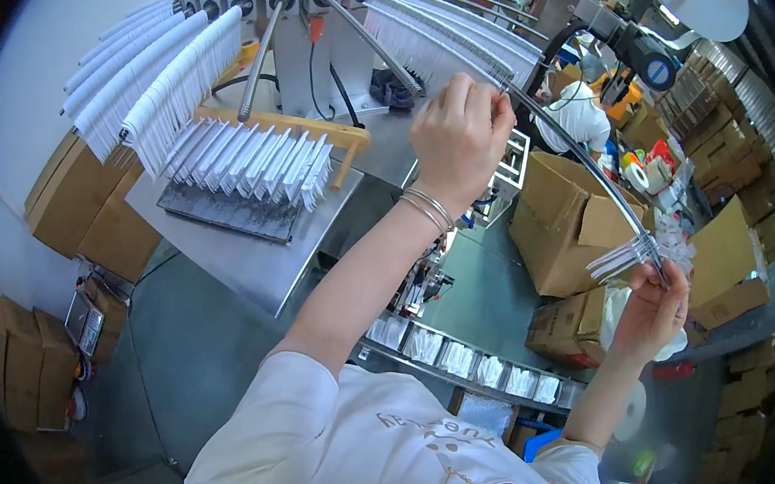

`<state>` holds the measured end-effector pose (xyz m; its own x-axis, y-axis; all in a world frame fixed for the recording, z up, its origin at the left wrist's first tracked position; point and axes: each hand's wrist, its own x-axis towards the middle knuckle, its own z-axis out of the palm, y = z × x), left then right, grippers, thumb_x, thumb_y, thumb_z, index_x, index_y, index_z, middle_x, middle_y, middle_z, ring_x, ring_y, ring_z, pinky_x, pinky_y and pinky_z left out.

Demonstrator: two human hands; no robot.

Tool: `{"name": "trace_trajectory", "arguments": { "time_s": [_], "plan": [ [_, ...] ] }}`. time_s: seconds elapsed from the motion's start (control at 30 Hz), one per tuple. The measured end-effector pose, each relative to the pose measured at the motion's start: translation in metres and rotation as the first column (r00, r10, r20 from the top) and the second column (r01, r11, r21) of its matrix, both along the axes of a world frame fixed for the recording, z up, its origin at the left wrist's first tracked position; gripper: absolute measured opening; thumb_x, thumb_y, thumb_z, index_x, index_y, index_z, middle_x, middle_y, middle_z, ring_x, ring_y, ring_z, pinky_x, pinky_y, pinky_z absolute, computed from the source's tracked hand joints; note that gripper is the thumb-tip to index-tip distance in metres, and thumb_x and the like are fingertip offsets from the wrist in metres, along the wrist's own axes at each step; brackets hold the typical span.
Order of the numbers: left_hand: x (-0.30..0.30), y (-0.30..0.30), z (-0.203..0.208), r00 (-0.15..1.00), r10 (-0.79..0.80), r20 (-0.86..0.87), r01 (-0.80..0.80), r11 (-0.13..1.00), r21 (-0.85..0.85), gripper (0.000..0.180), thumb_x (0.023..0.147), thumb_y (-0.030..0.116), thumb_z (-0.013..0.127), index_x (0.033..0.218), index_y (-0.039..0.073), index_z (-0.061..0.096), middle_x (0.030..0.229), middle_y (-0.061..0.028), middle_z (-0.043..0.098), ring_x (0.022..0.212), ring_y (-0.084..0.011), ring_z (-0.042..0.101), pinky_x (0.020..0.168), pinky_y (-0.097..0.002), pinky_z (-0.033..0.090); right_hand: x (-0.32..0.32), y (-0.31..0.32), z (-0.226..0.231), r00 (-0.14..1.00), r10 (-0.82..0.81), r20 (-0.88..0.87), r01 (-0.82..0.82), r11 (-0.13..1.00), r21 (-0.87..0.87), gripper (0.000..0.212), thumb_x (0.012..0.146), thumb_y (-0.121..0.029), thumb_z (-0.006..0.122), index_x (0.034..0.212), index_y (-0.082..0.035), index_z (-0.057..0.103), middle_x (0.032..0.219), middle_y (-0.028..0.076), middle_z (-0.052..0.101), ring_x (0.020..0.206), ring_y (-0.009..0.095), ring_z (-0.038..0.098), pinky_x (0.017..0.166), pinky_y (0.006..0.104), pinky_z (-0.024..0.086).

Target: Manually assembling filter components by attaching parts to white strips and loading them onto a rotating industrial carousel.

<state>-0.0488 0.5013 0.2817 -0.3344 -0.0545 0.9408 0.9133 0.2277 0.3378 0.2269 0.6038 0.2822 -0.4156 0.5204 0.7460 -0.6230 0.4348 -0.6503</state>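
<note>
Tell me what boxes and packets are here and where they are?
Open brown cardboard box: right of middle, flaps up.
Smaller brown box: below it.
Flat brown cartons: left, against the wall.
Small white packets: in a row on the belt, bottom middle.

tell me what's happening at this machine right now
A person stands at a machine whose metal rods carry rows of white flat pieces. The left hand grips one long rod near the white pieces hanging on it. The right hand holds that rod's lower end, where a few pieces sit.
</note>
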Motion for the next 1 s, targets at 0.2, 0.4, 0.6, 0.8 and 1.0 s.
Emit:
{"name": "trace_trajectory", "arguments": {
  "time_s": [0.2,0.4,0.6,0.8,1.0],
  "plan": [
    [-0.004,0.0,0.001,1.0,0.01,-0.025,-0.01,1.0,-0.016,0.015,0.072,0.016,0.067,0.072,0.011,0.052,0.074,-0.0031,0.049,0.067,-0.021,0.057,0.057,-0.0346,0.043,0.006,-0.006,0.0,1.0,-0.011,-0.016,0.01,1.0,-0.005,0.043,0.093,-0.034,0.051,0.111,0.005,0.057,0.095,0.02,0.065,0.082,0.023,0.065,0.066,0.0289,0.051],
    [-0.006,-0.001,0.001,1.0,-0.007,-0.002,0.007,1.0,-0.03,0.015,0.072,0.016,0.067,0.073,0.011,0.052,0.075,-0.0035,0.05,0.067,-0.021,0.057,0.056,-0.0349,0.044,0.008,-0.013,-0.002,0.999,-0.028,-0.019,0.028,0.999,-0.023,0.042,0.093,-0.031,0.052,0.109,0.007,0.058,0.098,0.019,0.064,0.086,0.024,0.065,0.066,0.0313,0.052],
    [0.007,-0.008,0.006,0.972,-0.199,-0.124,0.205,0.978,0.04,0.015,0.072,0.012,0.072,0.071,0.01,0.057,0.067,-0.0027,0.052,0.054,-0.0213,0.054,0.047,-0.0324,0.041,0.003,-0.025,-0.01,0.995,-0.102,-0.023,0.1,0.993,-0.06,0.039,0.094,-0.029,0.051,0.109,0.006,0.058,0.095,0.017,0.065,0.079,0.022,0.064,0.068,0.0297,0.051],
    [0.003,-0.028,-0.011,0.914,-0.385,-0.127,0.39,0.921,0.015,0.023,0.075,0.013,0.073,0.062,0.007,0.054,0.057,-0.0026,0.047,0.049,-0.0182,0.047,0.044,-0.029,0.035,-0.008,-0.036,-0.013,0.972,-0.194,-0.132,0.149,0.945,-0.293,0.032,0.096,-0.025,0.048,0.106,0.003,0.06,0.083,0.014,0.067,0.07,0.016,0.059,0.064,0.0258,0.046],
    [0.047,-0.055,-0.03,0.368,-0.82,0.438,0.886,0.452,0.104,0.03,0.073,0.024,0.078,0.085,0.004,0.059,0.077,-0.0013,0.056,0.062,-0.0092,0.049,0.055,-0.023,0.041,0.018,-0.028,-0.039,0.938,-0.117,-0.327,-0.15,0.713,-0.685,0.025,0.096,-0.022,0.047,0.099,-0.002,0.061,0.087,0.008,0.064,0.069,0.014,0.058,0.057,0.025,0.044]
  ]
}}
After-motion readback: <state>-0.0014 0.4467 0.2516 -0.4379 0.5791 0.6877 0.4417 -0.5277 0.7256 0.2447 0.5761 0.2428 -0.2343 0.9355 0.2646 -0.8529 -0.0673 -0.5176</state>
